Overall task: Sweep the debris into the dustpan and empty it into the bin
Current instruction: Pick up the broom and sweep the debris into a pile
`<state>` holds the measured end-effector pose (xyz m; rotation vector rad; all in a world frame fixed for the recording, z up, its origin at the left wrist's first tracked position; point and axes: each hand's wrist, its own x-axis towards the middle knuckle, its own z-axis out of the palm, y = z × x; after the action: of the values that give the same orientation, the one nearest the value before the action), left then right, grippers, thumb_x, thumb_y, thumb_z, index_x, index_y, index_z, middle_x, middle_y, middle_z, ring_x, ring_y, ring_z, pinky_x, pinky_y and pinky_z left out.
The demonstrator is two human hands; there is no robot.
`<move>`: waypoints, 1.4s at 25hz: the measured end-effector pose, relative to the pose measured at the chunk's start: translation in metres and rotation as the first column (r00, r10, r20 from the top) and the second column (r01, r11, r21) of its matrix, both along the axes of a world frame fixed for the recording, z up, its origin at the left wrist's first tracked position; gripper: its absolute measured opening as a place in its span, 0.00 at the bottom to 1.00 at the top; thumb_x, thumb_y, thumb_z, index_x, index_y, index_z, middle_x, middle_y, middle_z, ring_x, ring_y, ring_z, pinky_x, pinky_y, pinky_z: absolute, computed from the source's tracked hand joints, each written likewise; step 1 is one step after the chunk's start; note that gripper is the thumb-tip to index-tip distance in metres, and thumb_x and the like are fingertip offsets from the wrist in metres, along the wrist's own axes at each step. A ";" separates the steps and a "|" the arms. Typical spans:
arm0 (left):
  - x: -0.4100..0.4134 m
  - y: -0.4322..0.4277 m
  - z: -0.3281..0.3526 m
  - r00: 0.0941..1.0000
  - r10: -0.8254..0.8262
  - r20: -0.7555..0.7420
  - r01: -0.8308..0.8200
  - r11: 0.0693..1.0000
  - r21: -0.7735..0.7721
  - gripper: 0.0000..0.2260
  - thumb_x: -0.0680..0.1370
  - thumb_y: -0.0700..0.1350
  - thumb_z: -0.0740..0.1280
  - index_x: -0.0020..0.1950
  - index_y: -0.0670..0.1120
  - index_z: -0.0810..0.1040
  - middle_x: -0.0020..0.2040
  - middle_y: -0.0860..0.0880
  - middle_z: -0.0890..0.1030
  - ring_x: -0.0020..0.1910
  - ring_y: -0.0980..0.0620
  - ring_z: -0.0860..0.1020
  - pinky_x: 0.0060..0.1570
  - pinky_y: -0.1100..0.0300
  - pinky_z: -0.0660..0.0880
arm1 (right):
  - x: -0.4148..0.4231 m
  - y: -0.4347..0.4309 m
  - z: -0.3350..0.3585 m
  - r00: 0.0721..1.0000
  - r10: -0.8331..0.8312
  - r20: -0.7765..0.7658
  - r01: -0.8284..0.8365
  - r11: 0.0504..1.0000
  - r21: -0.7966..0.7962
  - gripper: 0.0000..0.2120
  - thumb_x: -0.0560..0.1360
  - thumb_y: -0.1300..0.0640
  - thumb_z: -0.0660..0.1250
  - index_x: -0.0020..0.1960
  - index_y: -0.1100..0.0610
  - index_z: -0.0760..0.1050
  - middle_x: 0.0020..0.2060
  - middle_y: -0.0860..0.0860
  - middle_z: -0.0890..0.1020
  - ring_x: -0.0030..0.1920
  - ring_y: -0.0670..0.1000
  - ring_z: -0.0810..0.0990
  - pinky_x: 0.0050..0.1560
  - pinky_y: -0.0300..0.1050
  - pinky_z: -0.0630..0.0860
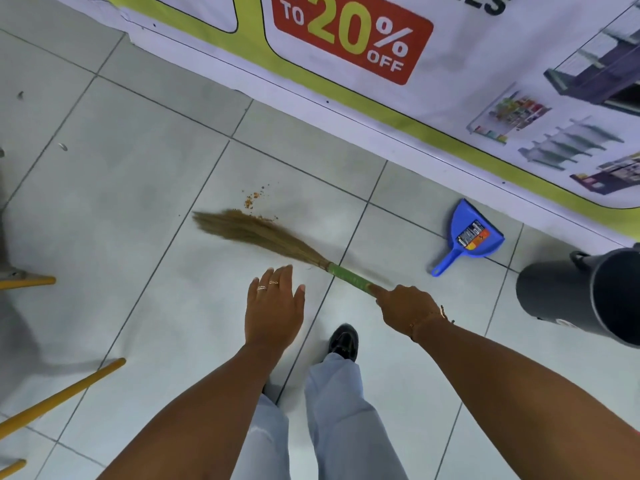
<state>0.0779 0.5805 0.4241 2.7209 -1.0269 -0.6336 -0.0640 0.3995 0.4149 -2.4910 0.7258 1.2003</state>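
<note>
My right hand (405, 308) grips the green-wrapped handle of a straw broom (263, 235). Its brown bristles lie low across the tiled floor, pointing left. Small orange-brown debris (254, 199) is scattered just beyond the bristle tips. My left hand (275, 303) hovers flat with spread fingers and holds nothing. A blue dustpan (474, 233) with a label rests on the floor to the right, near the wall. At the right edge stands a dark grey bin (585, 294).
A printed sale banner (353, 36) covers the wall along the top. Yellow sticks (62, 396) reach in from the left edge. Two small scraps (62, 146) lie on the tiles at upper left. My legs and a black shoe (343, 341) are below the hands.
</note>
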 end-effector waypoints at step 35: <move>0.153 0.217 -0.004 0.971 -0.239 0.008 0.239 0.971 0.005 0.17 0.77 0.46 0.64 0.62 0.39 0.74 0.57 0.39 0.81 0.61 0.40 0.77 0.63 0.43 0.72 | 0.138 0.354 0.012 0.813 -0.571 0.110 0.549 0.816 0.178 0.26 0.79 0.62 0.51 0.76 0.50 0.54 0.50 0.62 0.81 0.38 0.58 0.73 0.38 0.47 0.68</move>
<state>0.2312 0.7971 0.4205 2.6266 -1.3710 -0.6599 0.0737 0.7532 0.4267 -2.0040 1.1823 0.7879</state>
